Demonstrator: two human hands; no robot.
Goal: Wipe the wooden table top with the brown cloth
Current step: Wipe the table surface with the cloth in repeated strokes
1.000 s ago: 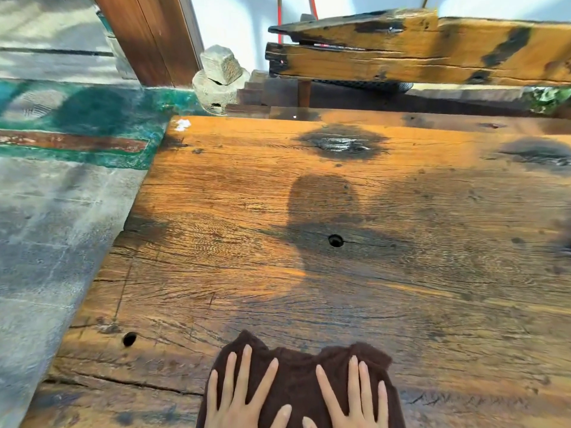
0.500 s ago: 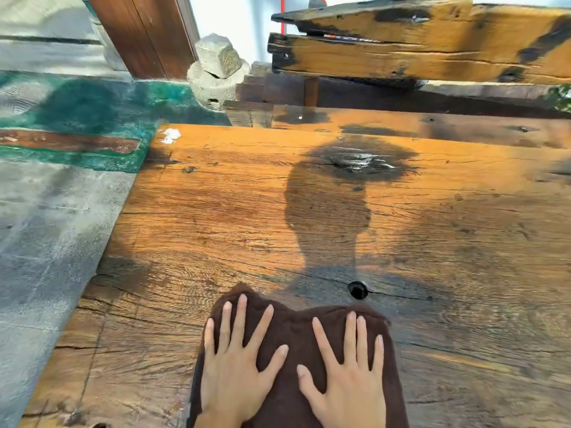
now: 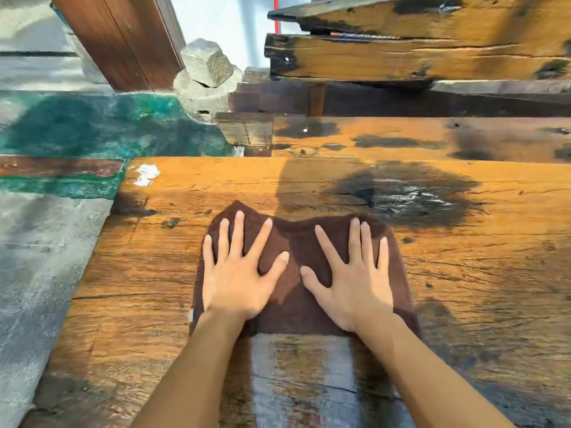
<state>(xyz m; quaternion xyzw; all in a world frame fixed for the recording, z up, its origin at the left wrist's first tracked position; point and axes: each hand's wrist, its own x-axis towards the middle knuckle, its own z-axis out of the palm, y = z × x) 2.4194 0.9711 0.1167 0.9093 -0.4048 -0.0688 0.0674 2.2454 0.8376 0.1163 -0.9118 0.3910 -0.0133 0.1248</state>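
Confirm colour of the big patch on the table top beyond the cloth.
Patch is black, with shiny grey streaks mid-patch; seen best in the head view.

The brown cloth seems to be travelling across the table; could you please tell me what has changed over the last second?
The left hand and right hand pushed the cloth forward, away from the person, across the table. Its far edge now lies close to the dark patch, and the small hole once ahead of it no longer shows. Unchanged: both hands press flat on it, fingers spread, gripping nothing.
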